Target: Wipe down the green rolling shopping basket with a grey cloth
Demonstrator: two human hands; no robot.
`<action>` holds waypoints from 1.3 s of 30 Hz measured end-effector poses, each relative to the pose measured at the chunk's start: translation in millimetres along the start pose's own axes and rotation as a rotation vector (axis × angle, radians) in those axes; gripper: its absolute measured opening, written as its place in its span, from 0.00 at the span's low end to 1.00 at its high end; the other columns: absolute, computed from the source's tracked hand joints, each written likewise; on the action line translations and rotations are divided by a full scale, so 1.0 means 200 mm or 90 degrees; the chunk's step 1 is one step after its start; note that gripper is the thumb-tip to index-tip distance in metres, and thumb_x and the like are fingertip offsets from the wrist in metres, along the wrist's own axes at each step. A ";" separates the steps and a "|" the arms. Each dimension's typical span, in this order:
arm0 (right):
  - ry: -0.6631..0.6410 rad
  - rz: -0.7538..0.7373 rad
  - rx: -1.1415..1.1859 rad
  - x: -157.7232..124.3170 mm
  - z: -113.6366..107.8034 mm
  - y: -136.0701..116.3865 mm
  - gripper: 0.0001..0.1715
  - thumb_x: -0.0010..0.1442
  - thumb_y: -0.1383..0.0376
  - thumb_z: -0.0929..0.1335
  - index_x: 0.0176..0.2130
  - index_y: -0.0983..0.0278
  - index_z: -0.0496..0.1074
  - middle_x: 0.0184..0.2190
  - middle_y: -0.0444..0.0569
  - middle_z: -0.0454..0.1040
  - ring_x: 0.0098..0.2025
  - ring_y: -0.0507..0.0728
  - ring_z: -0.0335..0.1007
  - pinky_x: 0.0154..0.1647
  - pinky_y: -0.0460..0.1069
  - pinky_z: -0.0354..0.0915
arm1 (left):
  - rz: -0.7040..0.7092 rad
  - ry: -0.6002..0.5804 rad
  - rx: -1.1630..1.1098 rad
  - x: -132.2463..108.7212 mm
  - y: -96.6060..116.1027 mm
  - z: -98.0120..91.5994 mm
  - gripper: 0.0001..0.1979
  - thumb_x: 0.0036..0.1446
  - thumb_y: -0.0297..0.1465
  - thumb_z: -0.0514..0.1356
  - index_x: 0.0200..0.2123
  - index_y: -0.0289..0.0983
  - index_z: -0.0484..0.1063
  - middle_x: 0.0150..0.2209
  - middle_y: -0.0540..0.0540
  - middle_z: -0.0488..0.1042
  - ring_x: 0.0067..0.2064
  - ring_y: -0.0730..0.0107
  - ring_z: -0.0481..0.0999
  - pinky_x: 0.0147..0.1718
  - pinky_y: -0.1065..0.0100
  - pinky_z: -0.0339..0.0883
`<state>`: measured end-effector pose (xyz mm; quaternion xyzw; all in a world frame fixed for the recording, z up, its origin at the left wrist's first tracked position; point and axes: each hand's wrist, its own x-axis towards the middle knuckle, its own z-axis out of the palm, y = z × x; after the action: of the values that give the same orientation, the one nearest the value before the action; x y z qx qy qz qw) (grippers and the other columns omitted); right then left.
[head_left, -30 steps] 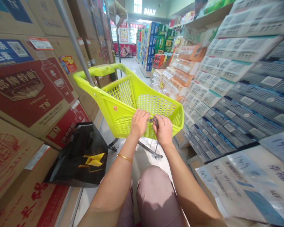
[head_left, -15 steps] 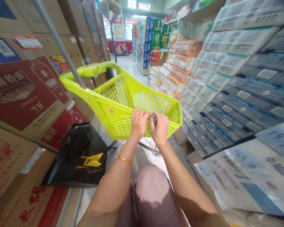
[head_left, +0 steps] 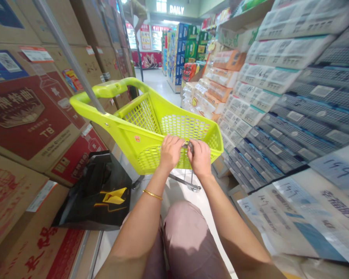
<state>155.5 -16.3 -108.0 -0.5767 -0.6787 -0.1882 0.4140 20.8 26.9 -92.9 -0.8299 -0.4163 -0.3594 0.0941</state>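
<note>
Brightly lit supermarket aisle (head_left: 151, 79), lengthwise view.
Stacked cartons (head_left: 11, 110) line the left; wrapped packs (head_left: 279, 77) rise in tiers on the right, partly beneath a shelf (head_left: 251, 18); the pale, glossy floor (head_left: 160, 83) extends toward a far wall (head_left: 192, 14) bearing a white "DAILY" sign (head_left: 177, 10).

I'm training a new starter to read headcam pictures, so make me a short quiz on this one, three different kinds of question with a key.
1. True or false: the gold-coloured bracelet is on the person's left arm.

2. Fill in the blank: the fingers of the left hand and right hand meet at a small dark object, seen against a lime-green ____.

3. Where is the black bag?
A) On the person's knees
B) Beside the stacked cartons
C) Among the packs on the right

Key: 1. True. 2. Shopping cart. 3. B.
</note>
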 end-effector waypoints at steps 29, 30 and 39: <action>-0.012 -0.013 -0.004 0.00 -0.02 0.04 0.17 0.62 0.62 0.60 0.49 0.64 0.68 0.44 0.54 0.72 0.47 0.58 0.64 0.50 0.54 0.60 | 0.008 -0.031 -0.013 0.03 0.00 0.02 0.13 0.63 0.32 0.48 0.42 0.43 0.72 0.37 0.49 0.74 0.46 0.66 0.68 0.59 0.58 0.52; -0.009 -0.007 -0.011 -0.01 -0.04 0.06 0.17 0.62 0.62 0.60 0.49 0.64 0.68 0.43 0.55 0.72 0.47 0.58 0.64 0.50 0.54 0.61 | 0.009 -0.029 -0.016 0.03 0.00 0.02 0.13 0.63 0.32 0.48 0.42 0.43 0.73 0.38 0.48 0.74 0.46 0.66 0.68 0.59 0.58 0.52; 0.042 0.094 -0.017 -0.10 -0.14 0.20 0.16 0.61 0.64 0.61 0.47 0.67 0.68 0.42 0.56 0.72 0.46 0.59 0.64 0.50 0.55 0.61 | 0.007 -0.020 -0.016 0.04 0.00 0.04 0.13 0.63 0.32 0.49 0.41 0.42 0.73 0.36 0.49 0.74 0.44 0.66 0.68 0.59 0.57 0.52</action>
<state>201.7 -38.0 -115.7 -0.6241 -0.6178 -0.1848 0.4412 27.8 36.4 -92.8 -0.8390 -0.4084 -0.3508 0.0786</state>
